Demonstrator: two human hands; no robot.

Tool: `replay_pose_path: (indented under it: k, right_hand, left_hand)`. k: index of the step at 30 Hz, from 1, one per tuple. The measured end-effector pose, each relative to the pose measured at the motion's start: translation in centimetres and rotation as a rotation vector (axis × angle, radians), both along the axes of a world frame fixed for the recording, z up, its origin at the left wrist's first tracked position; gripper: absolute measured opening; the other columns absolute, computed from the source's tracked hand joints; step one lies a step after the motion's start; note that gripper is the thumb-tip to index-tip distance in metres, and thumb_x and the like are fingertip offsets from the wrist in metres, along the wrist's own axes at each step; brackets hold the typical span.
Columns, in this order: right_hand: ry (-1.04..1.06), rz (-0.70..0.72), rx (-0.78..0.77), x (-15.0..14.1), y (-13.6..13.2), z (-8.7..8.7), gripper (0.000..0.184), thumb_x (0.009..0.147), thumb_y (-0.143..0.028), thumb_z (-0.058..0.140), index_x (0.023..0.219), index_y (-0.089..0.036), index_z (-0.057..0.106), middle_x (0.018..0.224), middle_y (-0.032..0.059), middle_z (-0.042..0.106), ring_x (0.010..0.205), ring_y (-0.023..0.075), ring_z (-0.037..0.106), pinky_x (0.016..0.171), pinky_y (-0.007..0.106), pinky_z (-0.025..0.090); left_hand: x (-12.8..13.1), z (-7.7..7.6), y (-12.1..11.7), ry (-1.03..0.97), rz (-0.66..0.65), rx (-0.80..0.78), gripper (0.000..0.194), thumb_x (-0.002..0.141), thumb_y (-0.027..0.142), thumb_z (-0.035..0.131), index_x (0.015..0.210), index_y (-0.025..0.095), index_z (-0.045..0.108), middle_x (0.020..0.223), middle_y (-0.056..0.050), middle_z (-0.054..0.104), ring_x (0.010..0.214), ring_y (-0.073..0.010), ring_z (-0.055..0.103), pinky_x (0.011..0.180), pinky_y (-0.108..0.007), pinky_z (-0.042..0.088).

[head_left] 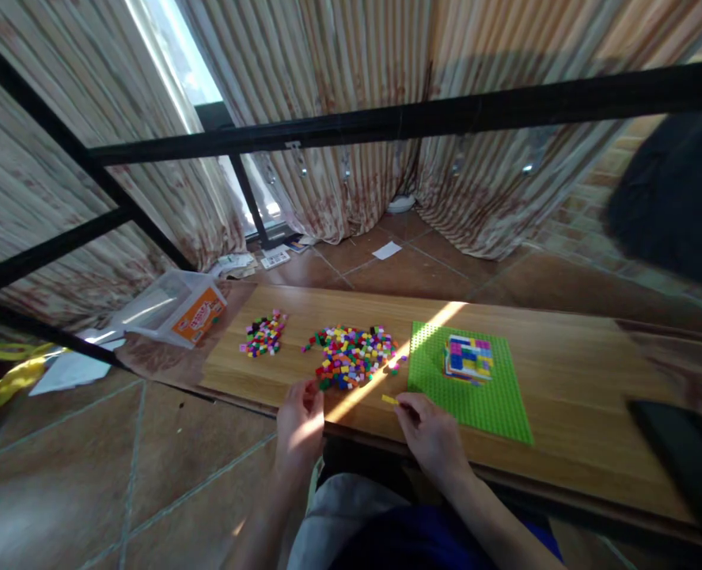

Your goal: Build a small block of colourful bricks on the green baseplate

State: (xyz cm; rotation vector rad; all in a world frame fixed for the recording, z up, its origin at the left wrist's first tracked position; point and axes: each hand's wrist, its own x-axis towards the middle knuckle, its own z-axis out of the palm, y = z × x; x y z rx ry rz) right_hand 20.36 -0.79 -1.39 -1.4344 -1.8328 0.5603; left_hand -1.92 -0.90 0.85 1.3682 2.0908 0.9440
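Note:
A low wooden board [564,372] carries a green studded baseplate [487,396] with a small multicoloured brick build [468,358] on it. A big pile of small coloured bricks [354,356] lies left of the plate, and a smaller pile [263,334] lies further left. My right hand [430,435] rests at the board's near edge, fingers pinched on a small yellow brick [389,400]. At the near edge of the big pile sits my left hand [299,423], fingers curled down onto the bricks; whether it holds one is hidden.
A clear plastic box with an orange label [176,309] lies tipped at the board's left end. Papers [69,368] lie on the tiled floor. A black frame bar [386,123] crosses the view. A dark flat object [683,455] sits at the board's right.

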Motion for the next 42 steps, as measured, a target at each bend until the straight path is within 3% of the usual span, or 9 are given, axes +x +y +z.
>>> replay_pose_path:
  k: [5, 12, 16, 21, 27, 34, 38, 42]
  right_hand:
    - [-0.139, 0.045, 0.006, -1.7, 1.3, 0.0, 0.017, 0.089, -0.021, 0.046, 0.089, -0.018, 0.063, 0.086, 0.0053, 0.067, 0.076, 0.0166, 0.064, 0.07, 0.027, 0.047]
    - [-0.282, 0.068, -0.008, -2.7, 3.1, 0.5, 0.019, 0.089, -0.019, 0.046, 0.093, -0.018, 0.064, 0.091, 0.0061, 0.067, 0.081, 0.018, 0.064, 0.073, 0.028, 0.047]
    - [-0.339, 0.042, -0.011, -2.7, 4.0, 0.9, 0.025, 0.088, -0.016, 0.045, 0.106, -0.017, 0.063, 0.097, 0.0075, 0.067, 0.084, 0.0186, 0.064, 0.076, 0.029, 0.047]
    - [-0.363, 0.029, -0.031, -2.7, 4.4, 0.8, 0.027, 0.09, -0.018, 0.044, 0.106, -0.017, 0.065, 0.099, 0.0078, 0.067, 0.086, 0.019, 0.065, 0.078, 0.029, 0.048]
    - [-0.376, -0.02, -0.02, -2.1, 5.5, 1.5, 0.027, 0.092, -0.021, 0.042, 0.1, -0.017, 0.068, 0.096, 0.0081, 0.067, 0.081, 0.0178, 0.065, 0.076, 0.028, 0.047]
    - [-0.482, -0.11, -0.007, -0.8, 9.6, 3.1, 0.024, 0.09, -0.022, 0.045, 0.097, -0.019, 0.069, 0.089, 0.0082, 0.068, 0.075, 0.019, 0.063, 0.069, 0.028, 0.045]
    - [-0.486, -0.129, -0.045, -0.9, 12.4, 2.3, 0.023, 0.088, -0.022, 0.049, 0.096, -0.017, 0.069, 0.092, 0.0095, 0.069, 0.076, 0.0181, 0.063, 0.07, 0.028, 0.046]
    - [-0.447, -0.047, -0.07, -1.3, 14.1, 1.6, 0.021, 0.086, -0.024, 0.052, 0.092, -0.015, 0.07, 0.088, 0.0089, 0.068, 0.081, 0.0177, 0.062, 0.074, 0.026, 0.046]
  left_hand:
    - [-1.1, -0.4, 1.0, 0.252, -0.017, -0.017, 0.029, 0.079, 0.019, 0.055, 0.108, 0.016, 0.059, 0.1, -0.01, 0.062, 0.084, -0.0207, 0.062, 0.075, -0.032, 0.049]
    - [0.8, -1.7, 2.5, 0.1, -0.142, 0.079, 0.032, 0.078, 0.011, 0.052, 0.109, 0.016, 0.058, 0.097, -0.009, 0.064, 0.086, -0.0177, 0.063, 0.077, -0.029, 0.051]
    - [0.7, -2.0, 3.1, 0.01, -0.136, 0.147, 0.029, 0.079, 0.011, 0.051, 0.107, 0.016, 0.059, 0.094, -0.007, 0.066, 0.083, -0.0163, 0.063, 0.076, -0.028, 0.051]
    - [-0.1, -2.3, 2.9, -0.062, -0.104, 0.223, 0.025, 0.081, 0.012, 0.052, 0.103, 0.018, 0.06, 0.092, -0.005, 0.067, 0.082, -0.0158, 0.064, 0.077, -0.029, 0.052]
    - [-2.1, -2.5, 3.6, 0.086, -0.099, 0.341, 0.024, 0.083, 0.014, 0.051, 0.105, 0.017, 0.06, 0.093, -0.007, 0.065, 0.085, -0.0179, 0.063, 0.078, -0.031, 0.052]
    - [-4.0, -2.9, 6.0, 0.234, -0.085, 0.364, 0.023, 0.085, 0.016, 0.047, 0.103, 0.015, 0.061, 0.093, -0.01, 0.063, 0.087, -0.0207, 0.062, 0.078, -0.034, 0.052]
    - [-3.9, -3.2, 5.9, 0.251, -0.089, 0.376, 0.022, 0.085, 0.017, 0.047, 0.102, 0.015, 0.062, 0.091, -0.009, 0.064, 0.086, -0.0206, 0.062, 0.078, -0.033, 0.052]
    - [-3.9, -3.3, 5.9, 0.22, -0.073, 0.378, 0.021, 0.086, 0.019, 0.048, 0.1, 0.016, 0.062, 0.091, -0.008, 0.064, 0.085, -0.0194, 0.063, 0.078, -0.032, 0.051]
